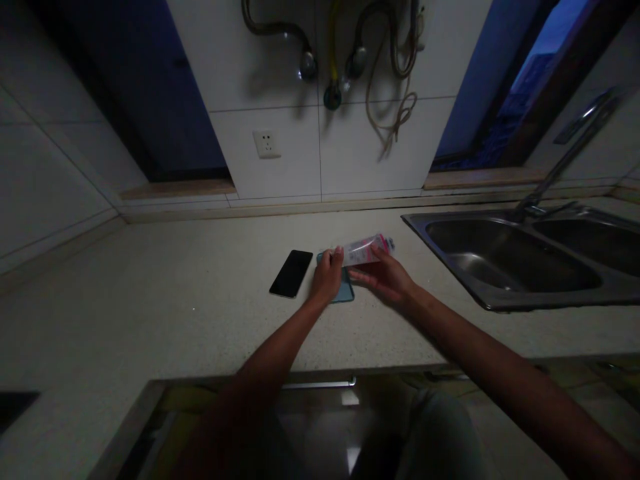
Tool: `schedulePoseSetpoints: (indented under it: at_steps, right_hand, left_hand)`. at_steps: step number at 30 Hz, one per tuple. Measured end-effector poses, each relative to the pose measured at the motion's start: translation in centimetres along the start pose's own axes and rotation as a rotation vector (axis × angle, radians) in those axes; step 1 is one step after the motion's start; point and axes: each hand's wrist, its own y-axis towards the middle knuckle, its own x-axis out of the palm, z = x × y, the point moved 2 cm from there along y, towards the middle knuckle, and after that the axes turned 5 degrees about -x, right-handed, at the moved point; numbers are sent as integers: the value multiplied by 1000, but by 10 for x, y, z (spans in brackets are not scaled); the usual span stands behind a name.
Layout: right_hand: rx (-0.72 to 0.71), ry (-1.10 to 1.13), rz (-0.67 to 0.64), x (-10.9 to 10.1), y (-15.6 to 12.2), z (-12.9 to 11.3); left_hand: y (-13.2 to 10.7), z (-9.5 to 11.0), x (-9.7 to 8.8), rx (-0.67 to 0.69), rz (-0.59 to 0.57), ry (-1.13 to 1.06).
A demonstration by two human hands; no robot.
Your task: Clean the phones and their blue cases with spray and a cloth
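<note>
Between my hands is a clear plastic packet [359, 252] with a pink end and printing on it, raised a little over the counter. My left hand [327, 277] is closed on its left end. At the pink end, the thumb of my right hand [387, 272] presses on top while the other fingers lie underneath. A teal phone case [345, 291] lies on the counter below, partly covered by my left hand and the packet. Just left of my left hand, a smartphone [291, 274] rests with its dark screen up. The packet's contents are hard to make out.
A double steel sink [500, 305] with a tall faucet [565, 147] is set into the pale counter [200, 267] at the right. Pipes and hoses [335, 67] hang on the tiled wall above a power socket [267, 144]. A drawer handle [320, 385] shows below the front edge.
</note>
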Motion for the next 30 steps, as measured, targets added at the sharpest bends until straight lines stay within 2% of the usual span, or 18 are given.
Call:
schedulePoseSetpoints:
  at_steps: [4, 9, 14, 19, 26, 30]
  right_hand:
    - [55, -62, 30, 0, 0, 7]
    - [-21, -155, 97, 1, -1, 10]
    - [-78, -89, 107, 1, -3, 10]
    - [-108, -40, 94, 1, -3, 12]
    - [-153, 125, 148, 1, 1, 8]
    - [-179, 218, 148, 1, 1, 0]
  left_hand:
    - [-2, 3, -5, 43, 31, 155]
    - [-5, 3, -5, 88, 78, 278]
    - [-8, 7, -9, 188, 85, 339]
    - [-11, 11, -13, 219, 93, 117]
    - [-7, 5, -7, 108, 115, -165]
    - [-8, 3, 4, 38, 34, -270]
